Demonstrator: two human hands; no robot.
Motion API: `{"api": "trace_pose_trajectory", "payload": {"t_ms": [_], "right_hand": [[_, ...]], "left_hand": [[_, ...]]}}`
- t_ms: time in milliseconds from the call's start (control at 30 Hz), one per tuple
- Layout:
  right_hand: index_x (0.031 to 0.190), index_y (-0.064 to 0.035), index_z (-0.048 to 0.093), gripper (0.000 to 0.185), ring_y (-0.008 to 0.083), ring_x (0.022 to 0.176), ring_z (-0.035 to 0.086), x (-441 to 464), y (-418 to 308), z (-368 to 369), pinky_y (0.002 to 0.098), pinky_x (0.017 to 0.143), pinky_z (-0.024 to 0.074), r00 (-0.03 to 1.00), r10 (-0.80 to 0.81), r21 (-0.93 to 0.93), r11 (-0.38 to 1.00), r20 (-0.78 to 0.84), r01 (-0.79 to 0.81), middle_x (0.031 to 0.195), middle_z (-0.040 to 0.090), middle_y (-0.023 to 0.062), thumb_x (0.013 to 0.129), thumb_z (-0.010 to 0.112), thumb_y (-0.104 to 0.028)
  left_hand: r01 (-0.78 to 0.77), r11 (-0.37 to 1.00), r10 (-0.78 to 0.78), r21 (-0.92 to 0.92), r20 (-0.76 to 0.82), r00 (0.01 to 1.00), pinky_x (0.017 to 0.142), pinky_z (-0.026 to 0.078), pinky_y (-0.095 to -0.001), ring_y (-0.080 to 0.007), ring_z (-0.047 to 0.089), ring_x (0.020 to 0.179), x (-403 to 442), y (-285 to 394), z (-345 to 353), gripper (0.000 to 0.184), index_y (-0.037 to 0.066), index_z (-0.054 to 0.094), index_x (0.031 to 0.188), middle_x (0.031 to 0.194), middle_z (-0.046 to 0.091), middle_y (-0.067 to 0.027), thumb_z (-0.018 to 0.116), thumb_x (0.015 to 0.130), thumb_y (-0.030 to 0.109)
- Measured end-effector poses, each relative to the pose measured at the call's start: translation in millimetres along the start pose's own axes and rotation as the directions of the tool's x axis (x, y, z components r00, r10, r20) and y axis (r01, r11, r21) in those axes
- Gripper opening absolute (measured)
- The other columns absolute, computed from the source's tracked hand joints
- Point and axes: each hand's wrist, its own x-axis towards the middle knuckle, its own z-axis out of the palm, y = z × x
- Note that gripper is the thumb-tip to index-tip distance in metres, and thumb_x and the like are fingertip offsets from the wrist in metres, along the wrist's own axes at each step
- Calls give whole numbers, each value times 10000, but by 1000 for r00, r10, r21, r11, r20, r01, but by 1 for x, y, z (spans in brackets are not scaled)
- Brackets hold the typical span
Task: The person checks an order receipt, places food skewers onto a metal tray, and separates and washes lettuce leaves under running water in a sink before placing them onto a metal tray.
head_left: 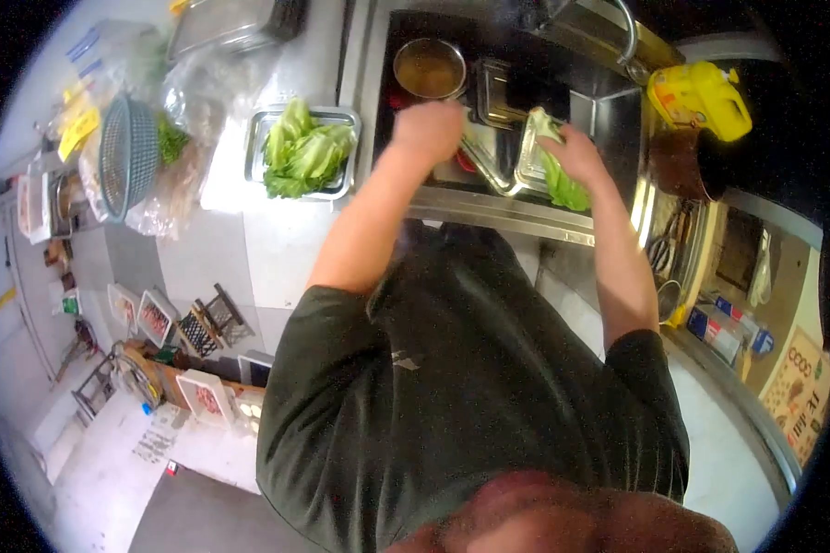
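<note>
My left hand (431,132) is closed over the near left part of the sink, by the rim of a metal tray (494,175); what it grips, if anything, is hidden. My right hand (576,155) bends its fingers over a lettuce leaf (563,184) at the right end of a second metal tray (529,158). Behind my left hand stands a round metal pot (430,70) with brownish contents. A rectangular metal container (496,92) lies in the sink beside it. Left of the sink, green lettuce (306,152) fills a metal tray (251,166).
A curved faucet (629,37) rises at the back of the sink (618,129). A yellow jug (701,100) stands at its right. On the far left are a grey-blue basket (126,158) and plastic bags (194,101). Scissors (662,253) hang at the right edge.
</note>
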Motion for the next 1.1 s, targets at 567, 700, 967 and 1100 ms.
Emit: {"api": "trace_pose_trajectory", "payload": {"t_ms": [567,700,967,1100], "right_hand": [[1178,-9,529,399,218,1000,597,0,-5,6,345,870,485,972,-126,979,-18,201,-204,1089,619,116,945,491,-331],[1185,10,516,436,249,1064,567,0,-12,7,375,902,471,959,-244,975,-130,144,-180,1135,597,134,961,429,-354],[1177,12,515,439,253,1064,554,-6,-38,8,380,940,442,962,-271,959,-258,41,-114,1155,577,137,969,390,-354],[1202,-61,508,386,228,954,604,-1,-21,12,382,830,495,986,-166,996,-85,-18,4,1062,614,106,936,490,-341]], "left_hand": [[524,851,-407,35,-589,699,970,303,-544,-383,407,1208,-88,-147,46,760,68,447,1296,1327,428,-207,658,713,509],[34,955,-229,-295,-655,720,859,464,-419,-371,551,1044,-61,-90,42,576,-9,563,1145,1161,559,-235,697,773,410],[-139,140,-1,-980,-140,990,790,466,-314,-157,558,895,-3,78,54,418,-13,507,1121,1003,595,-93,645,848,272],[-224,401,-9,-888,-248,969,805,460,-312,-192,568,909,1,86,57,449,-2,492,1081,1008,595,-121,715,779,244]]}}
